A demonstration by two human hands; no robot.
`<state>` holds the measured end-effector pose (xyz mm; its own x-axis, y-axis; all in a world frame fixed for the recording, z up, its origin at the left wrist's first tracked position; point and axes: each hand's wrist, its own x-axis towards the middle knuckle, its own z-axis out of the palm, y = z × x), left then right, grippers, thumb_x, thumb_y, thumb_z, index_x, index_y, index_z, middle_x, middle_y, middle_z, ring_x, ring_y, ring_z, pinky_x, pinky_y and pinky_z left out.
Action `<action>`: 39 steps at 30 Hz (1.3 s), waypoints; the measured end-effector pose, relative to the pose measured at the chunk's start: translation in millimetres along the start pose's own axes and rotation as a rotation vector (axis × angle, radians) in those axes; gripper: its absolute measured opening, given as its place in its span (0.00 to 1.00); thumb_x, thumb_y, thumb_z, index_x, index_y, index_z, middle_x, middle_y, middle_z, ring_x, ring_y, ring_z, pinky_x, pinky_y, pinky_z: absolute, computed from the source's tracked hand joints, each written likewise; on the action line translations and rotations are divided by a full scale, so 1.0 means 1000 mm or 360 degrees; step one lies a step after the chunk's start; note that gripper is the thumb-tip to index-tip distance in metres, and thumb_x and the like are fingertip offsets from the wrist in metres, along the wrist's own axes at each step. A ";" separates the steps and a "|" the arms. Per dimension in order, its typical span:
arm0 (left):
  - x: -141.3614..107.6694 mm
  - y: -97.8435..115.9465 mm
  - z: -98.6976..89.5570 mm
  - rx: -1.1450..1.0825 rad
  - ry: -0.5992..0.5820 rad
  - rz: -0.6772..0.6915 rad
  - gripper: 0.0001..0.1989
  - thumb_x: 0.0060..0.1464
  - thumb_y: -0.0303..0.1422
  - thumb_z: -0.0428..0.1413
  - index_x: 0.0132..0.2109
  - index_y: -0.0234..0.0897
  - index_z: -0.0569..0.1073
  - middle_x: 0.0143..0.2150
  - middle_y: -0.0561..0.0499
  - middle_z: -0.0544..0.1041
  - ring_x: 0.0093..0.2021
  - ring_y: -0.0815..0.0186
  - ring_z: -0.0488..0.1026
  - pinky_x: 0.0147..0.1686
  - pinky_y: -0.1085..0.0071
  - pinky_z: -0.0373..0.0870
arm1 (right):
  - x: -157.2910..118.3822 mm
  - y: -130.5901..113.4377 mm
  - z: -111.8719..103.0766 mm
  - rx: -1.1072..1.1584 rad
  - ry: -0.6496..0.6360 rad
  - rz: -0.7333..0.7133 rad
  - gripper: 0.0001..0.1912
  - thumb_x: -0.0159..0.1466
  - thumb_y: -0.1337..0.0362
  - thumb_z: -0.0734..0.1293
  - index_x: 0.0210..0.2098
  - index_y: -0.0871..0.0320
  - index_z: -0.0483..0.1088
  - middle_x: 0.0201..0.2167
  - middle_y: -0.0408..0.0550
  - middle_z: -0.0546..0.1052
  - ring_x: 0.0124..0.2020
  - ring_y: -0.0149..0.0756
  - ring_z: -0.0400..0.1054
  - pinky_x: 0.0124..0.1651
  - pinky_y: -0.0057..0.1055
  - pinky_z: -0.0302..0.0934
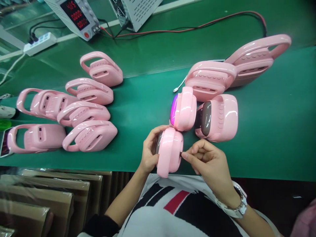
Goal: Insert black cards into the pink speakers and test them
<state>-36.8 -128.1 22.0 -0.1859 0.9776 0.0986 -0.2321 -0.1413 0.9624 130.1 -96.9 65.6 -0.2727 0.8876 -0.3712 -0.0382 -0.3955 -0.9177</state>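
My left hand is wrapped round a pink device with a handle, holding it at the table's front edge. At the right side of that device, my right hand pinches a small dark piece between thumb and fingertips; the piece touches the device's side. Just behind stands another pink device with a glowing purple front. To its right, a pink device shows a dark oval panel.
Several pink devices stand at the left. Two more are at the back right, near a white cable plug. A power supply and power strip sit at the back. Wrapped cardboard lies below left.
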 end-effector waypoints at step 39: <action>0.000 0.010 0.009 -0.0048 0.0024 -0.0213 0.12 0.55 0.39 0.53 0.46 0.44 0.72 0.50 0.51 0.69 0.55 0.57 0.63 0.55 0.64 0.60 | 0.022 0.018 -0.015 0.0409 -0.0438 0.0387 0.21 0.42 0.66 0.81 0.19 0.59 0.63 0.19 0.36 0.67 0.22 0.25 0.60 0.27 0.22 0.58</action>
<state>-30.9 -128.2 34.1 -0.1654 0.9856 -0.0341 -0.2843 -0.0145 0.9586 137.8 -80.7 38.1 -0.5474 0.6795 -0.4884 -0.1694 -0.6615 -0.7306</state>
